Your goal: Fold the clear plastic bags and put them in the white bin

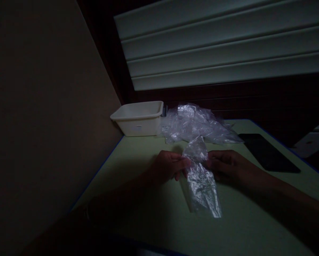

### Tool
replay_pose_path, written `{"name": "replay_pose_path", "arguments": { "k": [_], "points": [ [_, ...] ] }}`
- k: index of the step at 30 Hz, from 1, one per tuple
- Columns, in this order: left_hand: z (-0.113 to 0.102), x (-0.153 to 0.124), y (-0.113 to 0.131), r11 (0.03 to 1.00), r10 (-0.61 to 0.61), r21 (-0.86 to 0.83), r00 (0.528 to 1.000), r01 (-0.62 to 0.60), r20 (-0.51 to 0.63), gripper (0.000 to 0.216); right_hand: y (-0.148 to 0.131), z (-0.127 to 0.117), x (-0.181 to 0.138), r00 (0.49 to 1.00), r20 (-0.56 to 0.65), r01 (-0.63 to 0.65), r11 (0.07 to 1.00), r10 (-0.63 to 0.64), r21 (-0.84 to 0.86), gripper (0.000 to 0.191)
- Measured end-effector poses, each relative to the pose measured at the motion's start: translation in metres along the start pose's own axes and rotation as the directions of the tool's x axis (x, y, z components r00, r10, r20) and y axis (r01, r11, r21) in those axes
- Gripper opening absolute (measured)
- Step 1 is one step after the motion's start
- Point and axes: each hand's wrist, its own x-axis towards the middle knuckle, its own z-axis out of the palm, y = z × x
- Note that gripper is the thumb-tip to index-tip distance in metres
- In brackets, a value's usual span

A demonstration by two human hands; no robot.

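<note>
A clear crinkled plastic bag [202,185] lies lengthwise on the pale green table [149,153] in dim light. My left hand [167,167] pinches the bag's left side near its upper end, fingers closed on the film. My right hand [226,165] grips the right side of the same bag at the same height. The bag's top bunches up between the two hands, and its lower part lies flat toward me.
A heap of more clear plastic bags [196,124] lies behind the hands. A white plastic tub [138,119] stands at the back left by the wall. A dark flat rectangle [268,153], like a phone or pad, lies at the right. Window blinds [223,46] hang behind.
</note>
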Motion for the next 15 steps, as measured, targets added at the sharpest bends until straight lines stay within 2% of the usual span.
{"name": "replay_pose_path", "arguments": {
  "k": [3, 8, 15],
  "points": [
    [0.0003, -0.0010, 0.0008, 1.000, 0.001, -0.001, 1.000, -0.001, 0.010, 0.026, -0.0010, 0.0003, 0.0003, 1.000, 0.028, 0.013, 1.000, -0.013, 0.013, 0.030],
    [-0.0004, -0.0026, 0.0046, 1.000, 0.009, 0.002, 1.000, -0.009, 0.019, 0.027, -0.0014, 0.0000, 0.0009, 1.000, -0.003, -0.002, 0.999, 0.002, 0.033, 0.035],
    [-0.0008, -0.0039, 0.0067, 1.000, -0.022, 0.008, 1.000, 0.022, 0.013, 0.027, 0.0031, -0.0003, 0.0003, 0.996, 0.092, -0.023, 0.998, 0.018, 0.062, 0.028]
  ]
}}
